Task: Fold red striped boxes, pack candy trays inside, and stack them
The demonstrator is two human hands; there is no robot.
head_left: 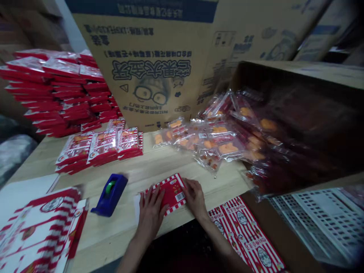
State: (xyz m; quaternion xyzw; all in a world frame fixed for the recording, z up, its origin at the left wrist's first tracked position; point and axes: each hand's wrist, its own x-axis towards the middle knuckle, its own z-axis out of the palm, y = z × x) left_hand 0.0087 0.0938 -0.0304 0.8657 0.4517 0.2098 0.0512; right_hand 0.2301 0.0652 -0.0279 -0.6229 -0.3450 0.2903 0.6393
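A red carton (174, 191) with white-striped edges and a barcode lies on the wooden table in front of me. My left hand (152, 208) rests on its left part, fingers spread and lying flat. At the carton's right end, my right hand (195, 197) has its fingers bent round the edge, gripping it. A white flap shows beside my left hand. To the left stands a blue tape dispenser (110, 194) with a green roll. Clear bags (209, 144) holding orange pieces are heaped beyond the carton.
Finished-looking red packs (102, 146) sit at the back left, before a tall stack of packs (62, 91). Printed striped sheets (34, 231) lie front left, more striped cards (247, 235) front right. A large cardboard box (159, 41), an open carton (301, 68) and a white crate (321, 216) surround the table.
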